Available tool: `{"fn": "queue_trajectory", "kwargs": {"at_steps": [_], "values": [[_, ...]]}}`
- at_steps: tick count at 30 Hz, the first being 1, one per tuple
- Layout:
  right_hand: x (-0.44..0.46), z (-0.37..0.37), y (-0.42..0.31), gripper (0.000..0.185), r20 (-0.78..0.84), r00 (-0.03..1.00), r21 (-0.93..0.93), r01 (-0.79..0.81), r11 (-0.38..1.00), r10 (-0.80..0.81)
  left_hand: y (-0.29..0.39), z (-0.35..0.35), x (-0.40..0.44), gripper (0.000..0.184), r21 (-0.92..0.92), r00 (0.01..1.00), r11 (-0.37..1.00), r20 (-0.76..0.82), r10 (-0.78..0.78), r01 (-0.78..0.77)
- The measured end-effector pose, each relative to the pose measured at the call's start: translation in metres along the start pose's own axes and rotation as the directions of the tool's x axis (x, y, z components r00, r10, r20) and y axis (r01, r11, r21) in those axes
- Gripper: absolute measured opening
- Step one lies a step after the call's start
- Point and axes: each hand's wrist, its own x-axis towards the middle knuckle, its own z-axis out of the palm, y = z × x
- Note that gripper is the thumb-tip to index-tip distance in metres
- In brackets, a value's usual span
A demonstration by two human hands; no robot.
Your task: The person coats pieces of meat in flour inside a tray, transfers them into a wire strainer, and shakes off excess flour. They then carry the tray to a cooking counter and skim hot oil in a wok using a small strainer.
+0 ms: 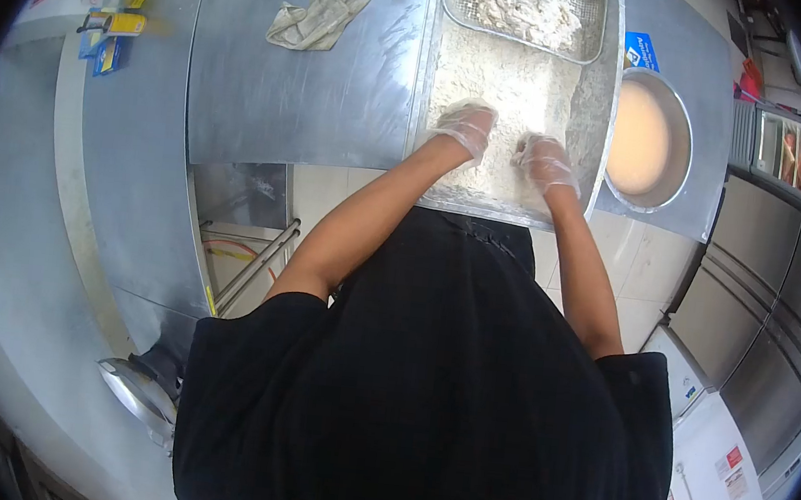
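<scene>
Both of my hands wear clear plastic gloves and reach into a deep metal tray (608,125) of pale flour (518,83). My left hand (467,127) presses into the flour left of the middle. To its right, near the tray's front half, my right hand (548,160) is also down in the flour. The fingers of both hands are hidden by flour and by the hands themselves, so I cannot tell whether they grip anything. At the tray's far end a wire mesh basket (590,37) holds flour-coated pieces (525,7).
Right of the tray stands a round metal bowl (682,147) of cloudy orange liquid (640,138), with a blue box (641,51) behind it. A crumpled cloth (316,20) lies on the steel table (299,105). Yellow-labelled containers (119,23) stand at the far left.
</scene>
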Motion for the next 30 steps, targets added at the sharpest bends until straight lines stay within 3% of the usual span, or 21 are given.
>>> {"fn": "queue_trajectory", "kwargs": {"at_steps": [3, 4, 7, 9, 11, 12, 13, 15, 16, 18, 21, 23, 24, 26, 29, 30], "values": [[0.006, 0.048, 0.014, 0.017, -0.117, 0.992, -0.138, -0.059, 0.989, 0.042, 0.006, 0.007, -0.001, 0.020, -0.069, 0.996, 0.995, 0.056, -0.065, 0.069], [0.003, 0.033, 0.009, 0.016, -0.065, 0.998, -0.184, -0.004, 0.983, -0.008, 0.006, 0.011, 0.000, 0.021, -0.066, 0.998, 0.997, 0.052, -0.047, 0.050], [0.009, -0.017, 0.002, 0.017, 0.063, 0.998, 0.117, -0.019, 0.993, 0.012, 0.004, 0.016, 0.001, 0.021, -0.064, 0.999, 0.998, 0.035, -0.015, 0.017], [0.025, -0.014, 0.050, 0.021, -0.110, 0.974, 0.120, 0.208, 0.971, -0.195, 0.005, 0.019, 0.001, 0.022, -0.064, 0.999, 0.998, 0.034, -0.005, 0.008], [0.015, -0.090, 0.015, 0.026, -0.173, 0.983, 0.346, 0.011, 0.938, 0.052, 0.000, 0.040, 0.015, 0.024, -0.119, 0.994, 0.988, 0.038, 0.107, -0.102], [0.023, -0.107, 0.026, 0.028, -0.213, 0.976, 0.598, 0.173, 0.783, -0.053, 0.001, 0.051, 0.021, 0.025, -0.144, 0.986, 0.977, 0.037, 0.163, -0.156], [0.033, -0.120, 0.040, 0.030, -0.281, 0.950, 0.784, 0.310, 0.538, -0.137, 0.007, 0.058, 0.021, 0.024, -0.310, 0.960, 0.915, 0.019, 0.279, -0.260], [0.039, -0.145, 0.032, 0.034, -0.238, 0.969, 0.833, 0.166, 0.528, 0.071, 0.023, 0.068, 0.019, 0.024, -0.597, 0.874, 0.680, -0.077, 0.479, -0.425], [0.042, -0.154, 0.027, 0.037, -0.216, 0.961, 0.853, 0.098, 0.513, 0.175, 0.033, 0.066, 0.020, 0.022, -0.423, 0.855, 0.787, 0.050, 0.516, -0.450], [0.033, -0.160, 0.011, 0.037, -0.205, 0.962, 0.849, 0.084, 0.522, 0.178, 0.055, 0.066, 0.025, 0.019, -0.036, 0.812, 0.858, 0.307, 0.497, -0.512], [0.021, -0.140, 0.008, 0.035, -0.121, 0.981, 0.843, 0.021, 0.537, 0.152, 0.052, 0.082, 0.034, 0.016, -0.030, 0.909, 0.923, 0.168, 0.382, -0.383], [0.010, -0.112, 0.020, 0.035, -0.039, 0.993, 0.841, -0.027, 0.540, 0.110, 0.037, 0.076, 0.045, 0.018, -0.075, 0.920, 0.923, 0.087, 0.383, -0.377], [0.006, -0.096, 0.030, 0.033, 0.002, 0.996, 0.882, -0.044, 0.470, 0.090, 0.026, 0.073, 0.044, 0.020, -0.101, 0.925, 0.923, 0.049, 0.377, -0.371], [0.000, -0.064, 0.046, 0.030, 0.073, 0.997, 0.944, -0.081, 0.320, 0.037, 0.019, 0.023, 0.023, 0.024, -0.408, 0.952, 0.881, 0.079, 0.296, -0.240], [-0.011, -0.034, 0.032, 0.024, 0.170, 0.983, 0.914, -0.182, 0.363, 0.064, 0.008, -0.004, 0.014, 0.029, -0.701, 0.978, 0.712, 0.168, 0.126, 0.029], [-0.015, -0.033, 0.021, 0.023, 0.200, 0.974, 0.923, -0.224, 0.311, 0.109, 0.006, -0.006, 0.014, 0.031, -0.764, 0.975, 0.634, 0.211, 0.064, 0.124]]}}
